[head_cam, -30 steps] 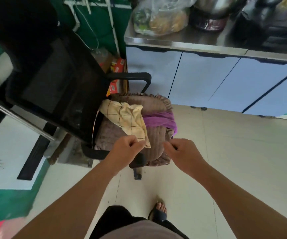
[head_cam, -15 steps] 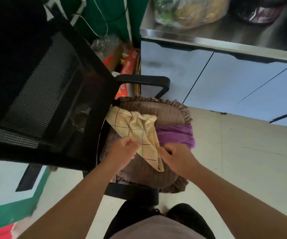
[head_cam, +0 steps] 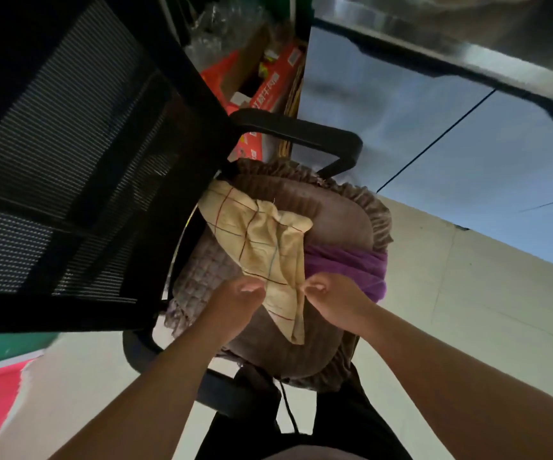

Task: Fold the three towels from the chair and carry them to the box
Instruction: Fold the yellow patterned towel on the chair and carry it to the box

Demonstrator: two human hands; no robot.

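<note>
A black office chair (head_cam: 109, 154) with a mesh back stands on a pale floor (head_cam: 467, 293), and on its seat lies a brown cushion (head_cam: 328, 214) with a frilled edge. On the cushion lies a cream towel (head_cam: 268, 250) with thin red and blue lines in a check pattern; it is crumpled, its far end is near the chair back and its near end comes to a point that hangs toward the front of the seat. The left hand (head_cam: 235, 303) is at the left edge of this towel, with the fingers curled and the thumb pressed on the cloth, so it seems to pinch the towel there. The right hand (head_cam: 331, 300) is at the right edge of the same towel, also with the fingers curled in; the cloth passes just beside its fingertips, but I cannot tell if it really holds the towel. Just right of the cream towel, partly under it, a purple towel (head_cam: 351, 263) lies bunched across the right side of the cushion. A third towel I cannot make out. Behind the chair there is a red carton (head_cam: 268, 84) on the floor, and to the right of it a grey cabinet (head_cam: 417, 127) with a metal top. No box for the towels is in view.
</note>
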